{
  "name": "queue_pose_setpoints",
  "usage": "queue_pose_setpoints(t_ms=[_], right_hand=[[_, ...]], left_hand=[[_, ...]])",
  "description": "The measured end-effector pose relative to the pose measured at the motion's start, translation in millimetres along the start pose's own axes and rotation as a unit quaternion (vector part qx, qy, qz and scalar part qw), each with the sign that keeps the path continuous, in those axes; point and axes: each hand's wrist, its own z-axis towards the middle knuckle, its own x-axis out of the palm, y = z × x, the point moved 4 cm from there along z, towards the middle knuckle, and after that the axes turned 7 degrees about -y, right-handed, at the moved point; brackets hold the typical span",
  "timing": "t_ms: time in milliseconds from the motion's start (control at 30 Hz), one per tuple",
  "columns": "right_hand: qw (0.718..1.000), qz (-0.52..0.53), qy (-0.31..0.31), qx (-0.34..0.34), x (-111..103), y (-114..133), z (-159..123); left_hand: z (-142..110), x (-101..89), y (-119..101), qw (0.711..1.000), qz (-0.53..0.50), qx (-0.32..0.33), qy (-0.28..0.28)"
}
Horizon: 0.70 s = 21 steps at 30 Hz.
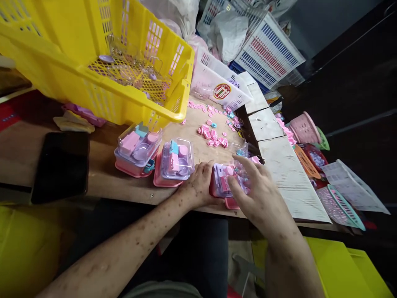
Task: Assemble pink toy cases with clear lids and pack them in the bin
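A small pink-and-purple toy case (221, 182) packed with small plastic pieces lies at the table's front edge. My left hand (200, 184) is closed against its left side, with fingertips partly hidden. Over its right part, my right hand (260, 194) has thumb and index finger spread apart; I see nothing held between them. Two similar cases with clear domed lids, one nearer (175, 163) and one farther left (136, 151), stand left of my hands. Loose pink pieces (212, 136) lie scattered on the tabletop beyond.
A big yellow crate (130, 97) with clear and purple parts stands back left, and a white basket (214, 82) behind the pieces. A black phone (62, 165) lies at left. White-covered boards (285, 178) border the right side, with colored baskets (305, 128) beyond.
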Motion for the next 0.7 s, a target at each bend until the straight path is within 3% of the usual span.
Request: queue_pose_setpoints(t_ms=[100, 267, 567, 700], right_hand=[[0.998, -0.041, 0.047, -0.013, 14.4, 4.5, 11.1], [0.995, -0.072, 0.057, -0.022, 34.6, 2.4, 14.3], [0.986, -0.104, 0.113, -0.068, 35.2, -3.7, 25.9], [0.986, -0.116, 0.097, -0.074, 38.0, -4.0, 25.8]], left_hand=[[0.4, 1.4, 0.6, 1.0, -0.012, 0.008, 0.001], [-0.2, 0.9, 0.5, 1.0, -0.028, 0.002, 0.007], [-0.5, -1.8, -1.9, 0.999, -0.04, -0.018, 0.022], [-0.7, -2.9, -2.5, 0.999, -0.036, -0.005, 0.015]])
